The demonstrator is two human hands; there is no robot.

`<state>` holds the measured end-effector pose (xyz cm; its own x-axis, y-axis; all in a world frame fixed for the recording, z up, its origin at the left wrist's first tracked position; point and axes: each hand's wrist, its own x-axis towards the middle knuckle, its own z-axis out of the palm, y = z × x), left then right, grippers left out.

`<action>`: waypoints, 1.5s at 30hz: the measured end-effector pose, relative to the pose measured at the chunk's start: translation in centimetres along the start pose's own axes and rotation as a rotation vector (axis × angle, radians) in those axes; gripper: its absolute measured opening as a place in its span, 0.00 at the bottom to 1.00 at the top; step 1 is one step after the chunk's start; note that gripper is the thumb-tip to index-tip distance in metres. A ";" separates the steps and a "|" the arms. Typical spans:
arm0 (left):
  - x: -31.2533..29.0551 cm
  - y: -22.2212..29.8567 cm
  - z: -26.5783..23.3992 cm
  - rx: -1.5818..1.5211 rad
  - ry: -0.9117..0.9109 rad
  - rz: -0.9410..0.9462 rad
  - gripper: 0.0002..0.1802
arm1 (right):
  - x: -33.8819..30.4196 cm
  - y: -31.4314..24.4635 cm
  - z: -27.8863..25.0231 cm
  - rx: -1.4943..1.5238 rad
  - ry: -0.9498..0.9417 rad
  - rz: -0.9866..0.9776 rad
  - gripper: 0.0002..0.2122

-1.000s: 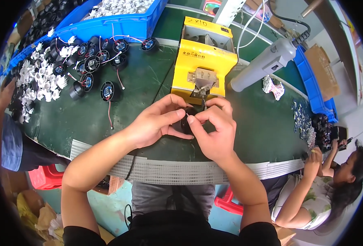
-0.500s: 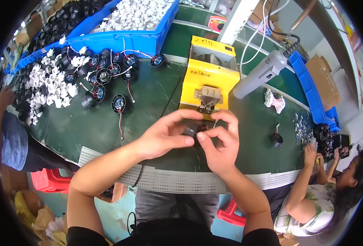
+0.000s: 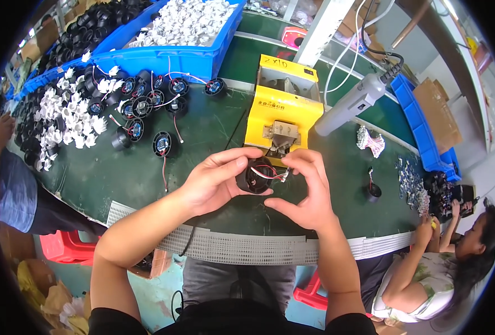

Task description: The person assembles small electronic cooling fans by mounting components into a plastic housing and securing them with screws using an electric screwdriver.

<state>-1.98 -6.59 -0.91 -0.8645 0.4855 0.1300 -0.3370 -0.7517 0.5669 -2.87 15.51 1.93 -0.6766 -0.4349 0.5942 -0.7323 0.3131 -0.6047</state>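
Note:
A round black plastic housing (image 3: 247, 181) is held in my left hand (image 3: 209, 180), thumb on top and fingers around its side. Its open face is turned up, and red and white wires (image 3: 265, 171) loop out of it toward a small white connector (image 3: 284, 176). Beside that connector is my right hand (image 3: 309, 192), thumb and fingers spread apart; whether a fingertip touches the wire end is hard to make out. Just beyond both hands stands a yellow machine (image 3: 285, 106) with a metal feeding head (image 3: 284, 134).
Wired black housings (image 3: 162, 144) and white plastic pieces (image 3: 71, 114) lie left on the green table (image 3: 203, 123). Behind them are blue bins (image 3: 203, 58). A grey electric screwdriver (image 3: 351, 106) hangs at right, near a wire bundle (image 3: 370, 142). A co-worker (image 3: 420, 273) sits right; another person (image 3: 15, 190) is left.
The housing has been tipped so its open face and wires show. My right thumb and fingers have parted and moved off it. The co-worker's hands at right have shifted slightly.

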 end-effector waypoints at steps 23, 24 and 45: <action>0.1 -0.3 0.4 0.033 0.000 0.166 0.37 | -1.5 -0.3 3.1 0.749 0.166 0.435 0.07; 0.1 -0.1 0.6 -0.017 -0.033 0.165 0.35 | -1.6 -0.3 3.1 0.740 0.192 0.433 0.07; 0.5 -2.4 1.6 0.527 -0.072 0.094 0.28 | -1.7 0.6 4.4 0.557 0.340 0.286 0.12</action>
<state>-0.97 -3.83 -0.94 -0.8481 0.4700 0.2445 -0.0107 -0.4766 0.8790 -1.87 12.71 -1.77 -0.8892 -0.0846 0.4496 -0.4359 -0.1415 -0.8888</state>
